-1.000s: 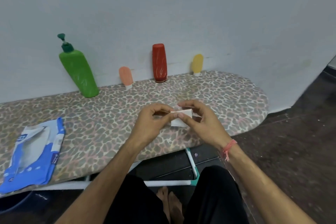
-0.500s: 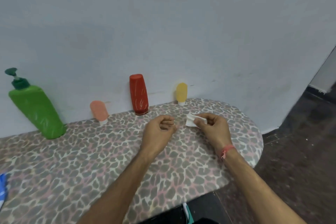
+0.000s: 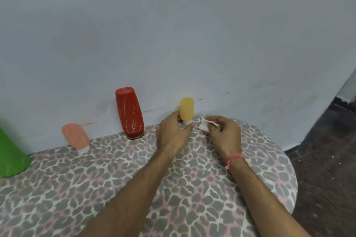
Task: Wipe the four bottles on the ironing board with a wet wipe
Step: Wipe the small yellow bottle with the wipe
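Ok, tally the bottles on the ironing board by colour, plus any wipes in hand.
Green bottle: 1, partly cut off at the frame edge
Pink bottle: 1
Red bottle: 1
Yellow bottle: 1
White wet wipe: 1, pinched in the right hand
Total: 5

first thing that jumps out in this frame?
The two hands meeting at the yellow bottle by the wall: the left hand reaches around its base, while the right hand pinches a crumpled white wet wipe just beside it. Left of them the red bottle stands cap-down on the leopard-print ironing board.
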